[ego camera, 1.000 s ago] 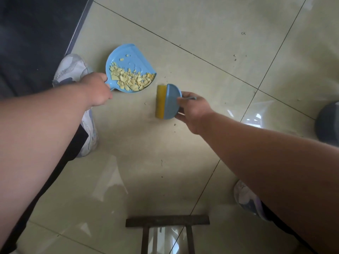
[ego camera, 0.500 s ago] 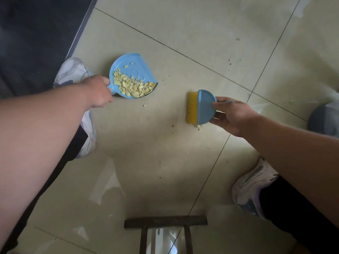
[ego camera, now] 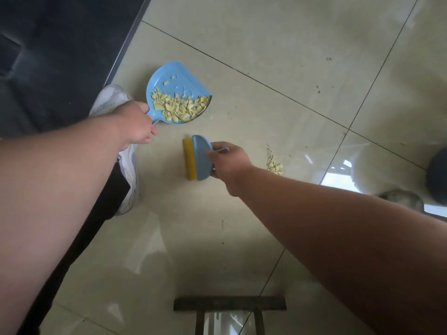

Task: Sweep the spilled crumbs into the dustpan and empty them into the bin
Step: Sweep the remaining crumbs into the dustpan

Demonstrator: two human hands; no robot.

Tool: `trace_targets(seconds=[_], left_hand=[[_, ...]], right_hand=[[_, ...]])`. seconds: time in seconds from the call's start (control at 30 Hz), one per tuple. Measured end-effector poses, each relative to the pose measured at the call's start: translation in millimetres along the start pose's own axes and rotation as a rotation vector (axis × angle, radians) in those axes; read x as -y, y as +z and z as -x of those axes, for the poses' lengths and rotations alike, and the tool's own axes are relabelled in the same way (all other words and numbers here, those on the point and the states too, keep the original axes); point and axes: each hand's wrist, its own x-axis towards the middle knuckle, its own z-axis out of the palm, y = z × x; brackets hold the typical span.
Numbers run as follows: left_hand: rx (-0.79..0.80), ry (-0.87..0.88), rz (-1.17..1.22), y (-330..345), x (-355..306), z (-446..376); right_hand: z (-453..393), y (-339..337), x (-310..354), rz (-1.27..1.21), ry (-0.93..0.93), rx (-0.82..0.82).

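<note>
A blue dustpan rests on the pale floor tiles, holding a heap of yellow crumbs along its lower edge. My left hand grips its handle. My right hand holds a small blue brush with yellow bristles, set just below and right of the pan, bristles facing left. A small pile of crumbs lies on the floor to the right of my right hand, behind the brush.
A dark mat or cabinet base fills the upper left. My white shoe stands by the dustpan. A dark wooden stool top sits at the bottom centre. A dark round object lies at the right edge.
My right hand has swung the brush left, back toward the dustpan, leaving a small crumb pile behind it on the right. The left hand keeps the dustpan in place.
</note>
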Motion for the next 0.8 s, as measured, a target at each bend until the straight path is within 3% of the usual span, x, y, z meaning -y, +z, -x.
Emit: trace_targets(seconds=[0.2,0.3,0.5,0.6,0.67,0.73,0.8], left_hand=[[0.074,-0.052,0.095,2.9,0.3,0.6],[0.036,-0.075,0.066,9.9,4.3,0.8],[0.047,-0.021,-0.246,24.6,5.3,-3.7],[0.114,0.021,-0.302,37.1,2.1,-11.9],[0.174,0.034,-0.296,46.9,-0.1,-18.1],[0.189,0.047,-0.291,54.7,-18.3,-1.5],[0.175,0.076,-0.334,62.4,-31.3,7.1]], right_hand=[[2.8,-106.9,17.7,-0.17,-0.004,-0.146],[13.4,-161.2,16.0,-0.217,0.016,-0.252],[31.5,-204.8,24.5,-0.236,0.087,-0.267],[33.5,-214.6,53.8,-0.318,-0.021,-0.325],[36.1,-221.3,74.5,-0.113,-0.18,-0.479],[38.8,-228.3,86.8,0.377,-0.297,-0.641],[38.9,-233.2,85.9,0.748,-0.364,-0.69]])
